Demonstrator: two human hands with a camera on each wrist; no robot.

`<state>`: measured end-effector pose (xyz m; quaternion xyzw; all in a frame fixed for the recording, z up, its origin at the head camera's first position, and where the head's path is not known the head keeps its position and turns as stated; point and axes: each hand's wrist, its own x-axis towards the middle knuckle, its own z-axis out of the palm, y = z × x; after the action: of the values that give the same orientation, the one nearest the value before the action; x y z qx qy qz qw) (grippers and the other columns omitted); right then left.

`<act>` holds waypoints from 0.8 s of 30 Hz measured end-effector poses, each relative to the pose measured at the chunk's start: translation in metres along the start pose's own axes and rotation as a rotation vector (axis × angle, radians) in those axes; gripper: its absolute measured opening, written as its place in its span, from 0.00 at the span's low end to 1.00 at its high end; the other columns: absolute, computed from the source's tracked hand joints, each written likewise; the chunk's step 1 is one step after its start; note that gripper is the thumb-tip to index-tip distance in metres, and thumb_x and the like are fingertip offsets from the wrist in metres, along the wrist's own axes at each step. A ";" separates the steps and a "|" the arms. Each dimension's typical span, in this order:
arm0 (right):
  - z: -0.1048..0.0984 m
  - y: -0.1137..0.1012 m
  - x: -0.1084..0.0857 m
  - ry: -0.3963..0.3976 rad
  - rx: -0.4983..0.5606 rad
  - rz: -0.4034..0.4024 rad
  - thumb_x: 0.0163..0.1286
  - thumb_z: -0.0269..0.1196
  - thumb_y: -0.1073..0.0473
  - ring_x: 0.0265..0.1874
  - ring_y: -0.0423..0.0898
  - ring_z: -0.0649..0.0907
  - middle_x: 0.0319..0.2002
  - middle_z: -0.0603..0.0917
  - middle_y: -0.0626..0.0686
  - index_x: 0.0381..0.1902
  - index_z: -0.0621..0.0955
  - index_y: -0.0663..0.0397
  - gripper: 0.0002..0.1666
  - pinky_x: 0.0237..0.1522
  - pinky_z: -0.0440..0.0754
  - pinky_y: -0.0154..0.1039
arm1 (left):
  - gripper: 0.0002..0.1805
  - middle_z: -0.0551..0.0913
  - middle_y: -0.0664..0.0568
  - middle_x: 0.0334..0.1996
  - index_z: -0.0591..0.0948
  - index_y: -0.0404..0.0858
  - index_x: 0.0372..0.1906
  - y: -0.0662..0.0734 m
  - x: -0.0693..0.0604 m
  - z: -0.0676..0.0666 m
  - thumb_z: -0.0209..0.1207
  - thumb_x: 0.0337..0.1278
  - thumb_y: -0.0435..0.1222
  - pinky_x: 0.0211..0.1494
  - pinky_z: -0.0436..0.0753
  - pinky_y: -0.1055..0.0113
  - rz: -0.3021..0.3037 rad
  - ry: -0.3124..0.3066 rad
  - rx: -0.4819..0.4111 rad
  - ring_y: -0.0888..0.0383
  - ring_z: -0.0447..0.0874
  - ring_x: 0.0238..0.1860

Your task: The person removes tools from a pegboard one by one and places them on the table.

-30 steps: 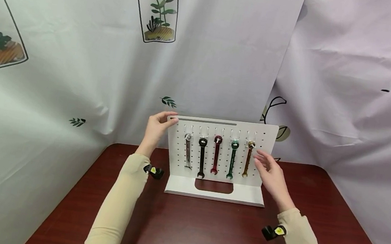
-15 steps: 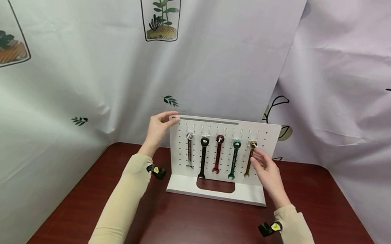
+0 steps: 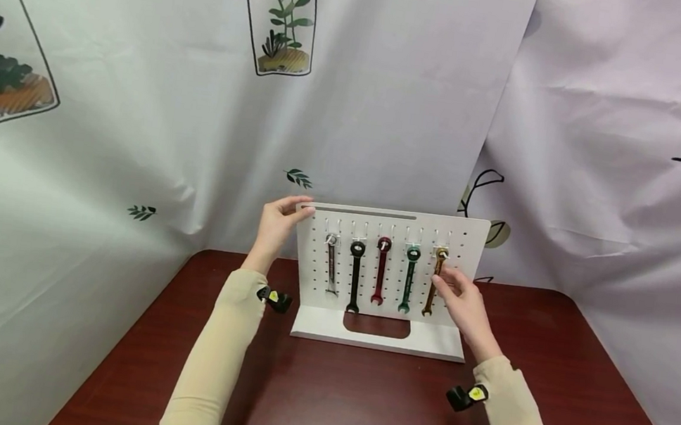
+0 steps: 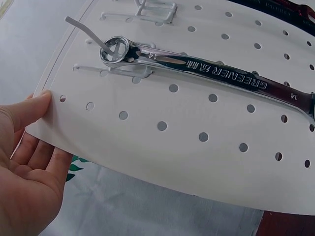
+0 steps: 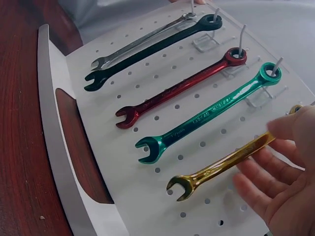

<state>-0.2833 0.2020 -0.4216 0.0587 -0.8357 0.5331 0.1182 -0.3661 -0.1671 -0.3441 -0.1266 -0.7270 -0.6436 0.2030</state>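
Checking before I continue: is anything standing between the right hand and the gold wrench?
Nothing visible stands between them. The right hand has its fingers right at the gold wrench; the nearest neighbour, the green wrench, hangs off to the side.

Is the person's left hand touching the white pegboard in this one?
Touching: the left wrist view shows the left hand pinching the white pegboard at its corner, thumb on the front, fingers behind.
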 end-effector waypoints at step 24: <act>0.000 -0.002 -0.006 0.049 0.088 0.035 0.78 0.59 0.49 0.49 0.45 0.82 0.56 0.82 0.65 0.65 0.75 0.65 0.28 0.49 0.77 0.30 | 0.16 0.78 0.58 0.26 0.88 0.37 0.50 0.002 0.000 -0.001 0.72 0.58 0.38 0.43 0.71 0.62 -0.021 -0.001 -0.010 0.58 0.70 0.35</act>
<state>-0.2772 0.2010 -0.4217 0.0362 -0.8093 0.5725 0.1267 -0.3650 -0.1675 -0.3428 -0.1201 -0.7252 -0.6493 0.1954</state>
